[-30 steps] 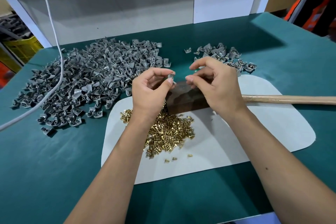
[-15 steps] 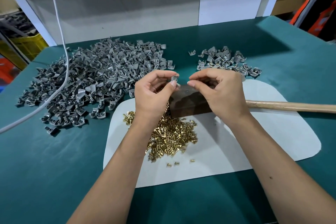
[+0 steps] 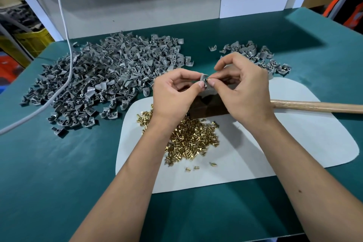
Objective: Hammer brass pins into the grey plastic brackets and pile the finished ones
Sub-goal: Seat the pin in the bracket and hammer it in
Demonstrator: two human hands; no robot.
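A wide teal-green felt work table (image 3: 59,173) fills the view from the person's head, backed by a plain grey-white partition wall (image 3: 137,2). Since the frame half a second earlier, the two hands have closed the gap between them: they were slightly apart then, and now their fingertips meet at one small part.

A rounded white paper mat (image 3: 294,143) lies on the table's middle. A big loose heap of grey plastic brackets (image 3: 102,76) spreads across the left of the table, with a grey cable (image 3: 64,45) trailing over it. A smaller pile of grey brackets (image 3: 255,53) sits far right, beyond the hands. A dark brown wooden block (image 3: 208,106) rests on the mat under the hands, and a pale wooden hammer handle (image 3: 318,106) lies with its long axis running left to right, reaching off the right edge. Its head is hidden behind the right hand. A scatter of small brass pins (image 3: 192,139) lies on the mat in front of the block, a few strays nearer the person.

The left hand (image 3: 172,94) pinches one small grey plastic bracket (image 3: 203,79) between thumb and forefinger, held in the air above the block. The bracket stands roughly upright; its finer facing is too small to tell. The right hand (image 3: 243,88) pinches at the bracket's right side, thumb and forefinger tips together; whether a pin sits between them cannot be seen.

A yellow plastic crate (image 3: 33,41) and orange shapes (image 3: 351,12) show beyond the table's edges.
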